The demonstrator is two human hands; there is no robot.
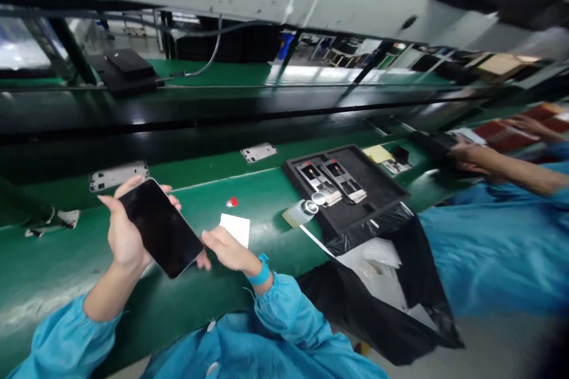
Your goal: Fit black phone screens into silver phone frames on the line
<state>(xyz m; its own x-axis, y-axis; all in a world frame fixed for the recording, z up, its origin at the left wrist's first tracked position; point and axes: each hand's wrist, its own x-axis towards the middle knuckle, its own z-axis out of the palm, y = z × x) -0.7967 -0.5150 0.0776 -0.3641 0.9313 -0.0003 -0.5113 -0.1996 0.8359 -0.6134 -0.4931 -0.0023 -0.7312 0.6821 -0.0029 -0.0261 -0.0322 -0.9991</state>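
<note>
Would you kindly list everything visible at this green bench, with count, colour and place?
bench: one, green, across the view.
metal frames: two, silver, far strip of bench.
white sheet: one, white, near bench centre.
red piece: one, red, just beyond the sheet.
tray: one, black, centre right, holding silver-black parts.
bottle: one, pale, lying at tray's near corner.
bag: one, black, hanging off bench edge.
co-worker's sleeve: one, blue, right.
phone: one, black, held over bench's left.
left hand: grips the phone.
right hand: at phone's lower corner, blue wristband.
</note>
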